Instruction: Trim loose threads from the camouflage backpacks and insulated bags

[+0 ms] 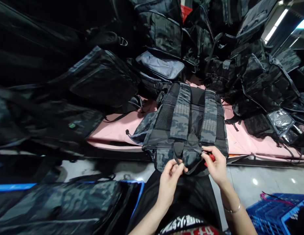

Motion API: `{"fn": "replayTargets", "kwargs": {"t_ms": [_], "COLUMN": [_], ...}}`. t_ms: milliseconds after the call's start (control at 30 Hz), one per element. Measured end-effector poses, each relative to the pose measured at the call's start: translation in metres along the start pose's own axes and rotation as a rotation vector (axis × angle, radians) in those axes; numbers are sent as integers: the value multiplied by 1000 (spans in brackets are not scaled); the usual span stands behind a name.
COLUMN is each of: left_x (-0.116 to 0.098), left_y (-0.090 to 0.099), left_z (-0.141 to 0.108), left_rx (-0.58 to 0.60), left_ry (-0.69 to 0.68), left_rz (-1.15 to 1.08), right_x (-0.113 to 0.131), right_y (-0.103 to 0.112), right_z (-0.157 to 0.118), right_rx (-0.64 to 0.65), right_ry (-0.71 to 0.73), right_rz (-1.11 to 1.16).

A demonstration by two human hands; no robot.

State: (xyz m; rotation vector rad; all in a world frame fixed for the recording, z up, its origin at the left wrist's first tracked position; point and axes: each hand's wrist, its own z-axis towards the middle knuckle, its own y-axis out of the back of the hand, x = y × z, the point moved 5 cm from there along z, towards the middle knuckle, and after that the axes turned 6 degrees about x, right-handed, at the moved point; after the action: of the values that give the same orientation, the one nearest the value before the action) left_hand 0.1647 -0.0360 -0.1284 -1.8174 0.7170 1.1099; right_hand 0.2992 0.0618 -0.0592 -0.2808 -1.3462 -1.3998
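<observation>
Reaching forward, fingers curled, the left hand point(171, 173) pinches one black strap point(178, 149) and the right hand point(216, 164) grips one red object point(210, 159) at the near edge of one camouflage backpack point(194, 120); it lies between two shoulder straps' length of pink-covered table point(115, 129), straps upward, dark bags point(164, 34) piled beyond, too overlapped to count

Both the left hand point(171, 174) and the right hand point(216, 164) are bare, as are the slim forearms point(148, 219). A thin, shiny silver-coloured bangle point(232, 209) circles the right wrist. The torso wears a black top point(188, 199) printed with bold white lettering point(183, 223), partly cut off and hard to read; below it sits a red print point(204, 231) with pale strokes. Dark cloth covers the lap, its border with the top unclear.
</observation>
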Motion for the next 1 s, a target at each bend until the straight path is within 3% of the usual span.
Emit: {"fn": "replayTargets", "kwargs": {"t_ms": [233, 300, 367, 433, 500, 567, 633, 767, 867, 1000], "left_x": [8, 0, -19, -36, -42, -39, -32, -20, -19, -15], "left_y": [4, 12, 13, -2, -24, -42, -51, -56, -52, -48], "left_z": [3, 0, -7, -12, -9, -1, 10, 26, 29, 26], "left_rx": [-35, -151, -262, -173, 65, 225, 288, 423, 430, 399], "left_ry": [-21, -143, -385, -604, -680, -608, -475, -162, -36, -47], "left_rz": [93, 209, 410, 609, 750, 853, 898, 642, 477, 474], "right_x": [-43, -52, -58, -60, -60, -58, -56, -53, -51, -43], "right_y": [36, 41, 40, 34, 26, 18, 13, 9, 6, 4], "right_z": [-28, -38, -48, -56, -63, -68, -72, -77, -78, -74], "right_rx": [-214, -225, -212, -185, -173, -183, -202, -198, -175, -158], "right_ry": [-208, -278, -334, -361, -370, -370, -369, -406, -457, -472], "right_rz": [150, 192, 227, 266, 306, 335, 357, 390, 405, 363]}}
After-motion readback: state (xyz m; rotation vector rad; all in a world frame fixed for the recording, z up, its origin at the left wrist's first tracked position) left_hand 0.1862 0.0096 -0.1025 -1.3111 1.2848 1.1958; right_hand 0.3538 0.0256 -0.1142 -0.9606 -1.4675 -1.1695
